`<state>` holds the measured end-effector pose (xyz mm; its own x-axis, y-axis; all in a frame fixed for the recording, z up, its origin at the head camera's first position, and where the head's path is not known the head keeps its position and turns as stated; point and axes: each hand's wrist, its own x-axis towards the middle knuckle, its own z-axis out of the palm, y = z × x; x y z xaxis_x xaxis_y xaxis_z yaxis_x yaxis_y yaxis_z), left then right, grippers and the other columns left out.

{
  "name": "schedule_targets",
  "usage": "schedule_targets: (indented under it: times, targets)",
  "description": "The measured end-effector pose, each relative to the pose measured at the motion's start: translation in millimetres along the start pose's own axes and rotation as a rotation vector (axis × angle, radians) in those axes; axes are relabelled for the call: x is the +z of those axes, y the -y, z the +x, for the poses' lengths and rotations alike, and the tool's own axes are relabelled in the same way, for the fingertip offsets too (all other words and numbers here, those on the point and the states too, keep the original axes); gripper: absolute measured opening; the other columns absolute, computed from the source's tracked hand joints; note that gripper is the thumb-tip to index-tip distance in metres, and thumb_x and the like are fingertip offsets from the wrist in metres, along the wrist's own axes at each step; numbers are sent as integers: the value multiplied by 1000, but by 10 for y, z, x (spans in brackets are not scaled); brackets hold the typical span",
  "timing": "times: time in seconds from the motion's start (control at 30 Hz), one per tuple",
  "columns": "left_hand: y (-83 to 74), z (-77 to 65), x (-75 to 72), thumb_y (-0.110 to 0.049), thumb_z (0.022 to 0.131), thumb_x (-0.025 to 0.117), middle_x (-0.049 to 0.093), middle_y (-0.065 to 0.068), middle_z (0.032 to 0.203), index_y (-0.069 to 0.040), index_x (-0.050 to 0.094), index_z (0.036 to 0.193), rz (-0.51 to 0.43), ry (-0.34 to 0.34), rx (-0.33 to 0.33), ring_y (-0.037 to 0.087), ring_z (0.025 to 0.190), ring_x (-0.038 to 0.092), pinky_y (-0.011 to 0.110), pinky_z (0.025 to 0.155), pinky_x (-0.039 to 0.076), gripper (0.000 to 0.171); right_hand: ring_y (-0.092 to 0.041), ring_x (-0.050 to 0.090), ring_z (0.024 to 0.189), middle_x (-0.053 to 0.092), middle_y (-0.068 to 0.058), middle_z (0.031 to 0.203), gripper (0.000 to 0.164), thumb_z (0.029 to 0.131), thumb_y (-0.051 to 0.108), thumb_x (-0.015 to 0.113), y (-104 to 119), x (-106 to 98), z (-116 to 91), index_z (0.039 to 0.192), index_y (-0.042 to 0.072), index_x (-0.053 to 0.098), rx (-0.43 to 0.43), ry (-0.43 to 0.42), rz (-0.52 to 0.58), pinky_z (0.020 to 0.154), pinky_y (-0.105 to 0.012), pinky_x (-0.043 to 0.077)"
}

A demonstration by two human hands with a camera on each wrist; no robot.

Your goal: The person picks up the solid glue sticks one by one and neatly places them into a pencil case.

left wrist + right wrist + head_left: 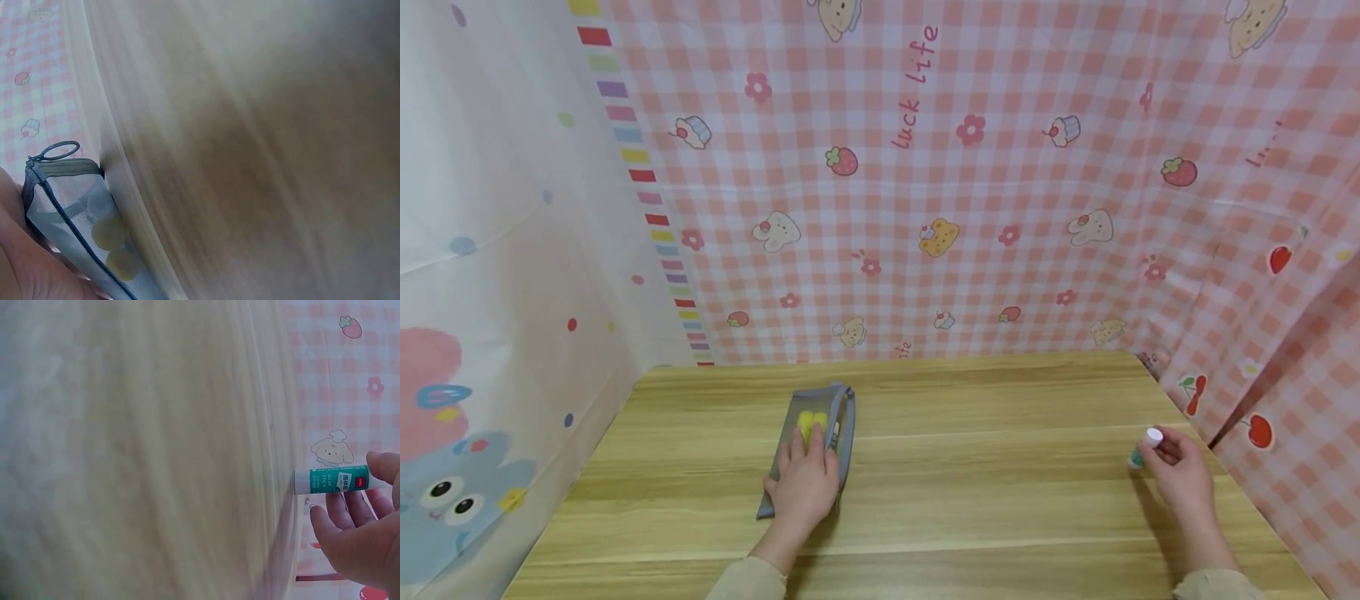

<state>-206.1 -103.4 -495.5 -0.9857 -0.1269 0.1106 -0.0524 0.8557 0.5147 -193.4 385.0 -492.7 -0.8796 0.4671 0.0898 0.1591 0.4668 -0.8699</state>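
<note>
A grey mesh zip pouch [805, 401] lies on the left half of the table, with bright yellow items [811, 420] showing through it. Across the pouch rests my left hand [806, 483], its fingers extended over the mesh. The left wrist view shows the pouch's zipper pull [60, 150] and round tan and whitish shapes inside. On the right, my right hand [1183, 479] pinches a green-and-white glue stick [337, 480] between thumb and fingers. The glue stick stands upright, its base at the tabletop and its white end [1153, 435] uppermost.
The wood-grain table [985, 467] spans the space between my hands. Behind it hangs a pink checked cloth [887, 192], continuing along the right side. A white patterned cloth [512, 225] hangs on the left.
</note>
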Motion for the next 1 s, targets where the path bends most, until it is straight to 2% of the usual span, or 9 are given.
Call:
schedule_targets:
  times: [0.43, 1.0]
  targets:
    - [0, -6, 0, -31, 102, 39, 30, 29, 154, -7, 41, 151, -2, 0, 1, 55, 137, 26, 85, 91, 19, 54, 23, 34, 73, 48, -38, 132, 50, 99, 11, 57, 18, 33, 17, 137, -15, 39, 58, 12, -3, 66, -3, 38]
    - [-11, -12, -8, -30, 101, 41, 30, 29, 154, -7, 42, 150, -4, -7, 1, 54, 137, 26, 85, 91, 18, 54, 20, 36, 71, 58, -34, 116, 41, 99, 15, 57, 1, 47, 11, 126, -15, 50, 25, -1, -78, 64, -7, 38]
